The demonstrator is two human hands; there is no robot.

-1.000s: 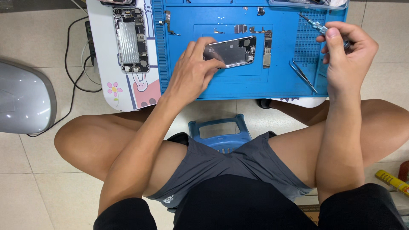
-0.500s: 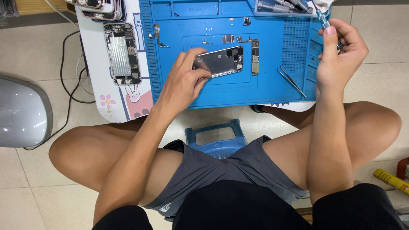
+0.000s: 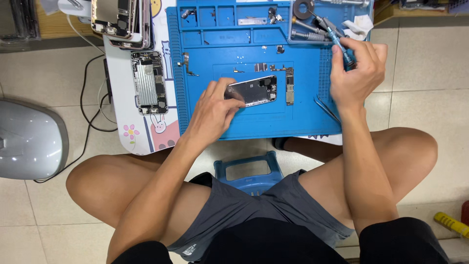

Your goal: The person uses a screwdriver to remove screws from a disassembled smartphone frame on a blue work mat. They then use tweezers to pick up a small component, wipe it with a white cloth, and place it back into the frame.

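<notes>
Pinning an opened silver phone chassis w/ exposed boards (image 3: 254, 90) flat on the blue silicone repair mat (image 3: 298, 120), the left hand (image 3: 215, 110) rests fingertips on its near-left end, not wrapped around it. Right hand (image 3: 356, 73) is clenched on a slim blue-handled screwdriver (image 3: 337, 41), held above the mat's right edge, apart from the phone. Chassis looks light, stiff, thin; inner parts prob. fragile, so best gripped by the metal side rails. A second opened phone (image 3: 149, 83) lies left, on a white board.
</notes>
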